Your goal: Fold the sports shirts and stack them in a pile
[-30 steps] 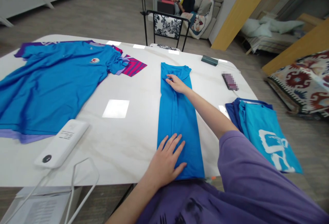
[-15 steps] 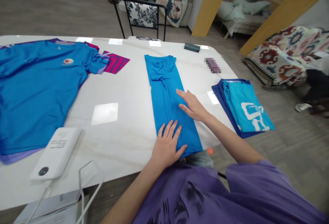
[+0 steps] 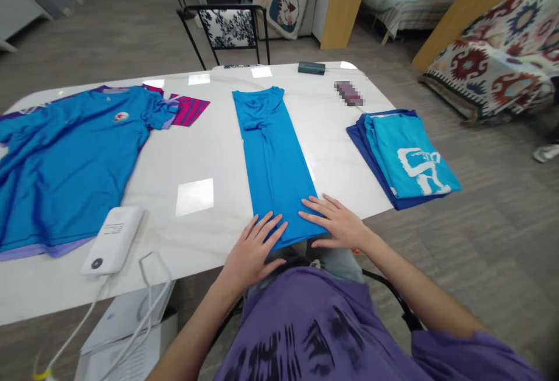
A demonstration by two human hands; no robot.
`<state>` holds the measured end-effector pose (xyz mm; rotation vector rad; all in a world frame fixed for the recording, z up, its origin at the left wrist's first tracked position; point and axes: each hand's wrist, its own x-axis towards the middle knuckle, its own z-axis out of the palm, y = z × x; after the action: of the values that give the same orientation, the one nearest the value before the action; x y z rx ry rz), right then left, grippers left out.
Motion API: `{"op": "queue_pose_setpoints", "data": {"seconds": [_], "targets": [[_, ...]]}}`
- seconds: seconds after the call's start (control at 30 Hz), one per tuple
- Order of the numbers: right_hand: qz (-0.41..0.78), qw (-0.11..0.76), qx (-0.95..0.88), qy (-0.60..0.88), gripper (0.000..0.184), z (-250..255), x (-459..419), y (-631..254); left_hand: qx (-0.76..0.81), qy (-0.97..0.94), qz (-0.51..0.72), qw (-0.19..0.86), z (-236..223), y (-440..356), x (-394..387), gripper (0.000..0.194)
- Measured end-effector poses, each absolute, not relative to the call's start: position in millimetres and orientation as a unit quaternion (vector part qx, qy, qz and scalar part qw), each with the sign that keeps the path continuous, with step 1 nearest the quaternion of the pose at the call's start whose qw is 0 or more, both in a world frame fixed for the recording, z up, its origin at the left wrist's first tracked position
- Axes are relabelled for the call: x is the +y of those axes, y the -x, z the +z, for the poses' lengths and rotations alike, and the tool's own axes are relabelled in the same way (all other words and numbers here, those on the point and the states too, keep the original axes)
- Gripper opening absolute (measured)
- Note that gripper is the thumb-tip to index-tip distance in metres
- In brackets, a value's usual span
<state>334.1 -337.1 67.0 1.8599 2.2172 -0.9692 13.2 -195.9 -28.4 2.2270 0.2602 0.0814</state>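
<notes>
In the head view, we see a long, narrow-folded, bright-blue fabric shirt (image 3: 279, 159) lying at the middle of the glossy white table (image 3: 227, 177), its hem at the near edge. Our left hand (image 3: 252, 251) and right hand (image 3: 341, 226) rest splayed at its near corners, gripping nothing, probably to keep the cloth flat. A folded turquoise-and-navy fabric pile (image 3: 388, 154) sits right, apparently leaving us working space.
</notes>
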Motion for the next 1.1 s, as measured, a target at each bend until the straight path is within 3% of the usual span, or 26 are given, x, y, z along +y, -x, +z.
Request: {"op": "queue_pose_setpoints", "data": {"seconds": [0.17, 0.4, 0.77, 0.97, 1.1], "targets": [[-0.298, 0.027, 0.744, -0.597, 0.092, 62, -346, -342, 0.117, -0.909, 0.027, 0.399, -31, -18, -201, 0.076], [-0.332, 0.019, 0.751, -0.570, 0.099, 56, -352, -356, 0.135, -0.900, 0.009, 0.415, -30, -16, -204, 0.085], [-0.319, -0.011, 0.765, -0.559, 0.094, 58, -357, -355, 0.159, -0.885, 0.010, 0.437, -8, -9, -216, 0.067], [-0.312, -0.018, 0.763, -0.566, 0.087, 97, -364, -340, 0.205, -0.849, 0.099, 0.476, 21, 1, -238, 0.045], [-0.405, -0.048, 0.732, -0.546, 0.074, 153, -377, -322, 0.171, -0.789, 0.105, 0.581, 77, 18, -246, 0.037]]}}
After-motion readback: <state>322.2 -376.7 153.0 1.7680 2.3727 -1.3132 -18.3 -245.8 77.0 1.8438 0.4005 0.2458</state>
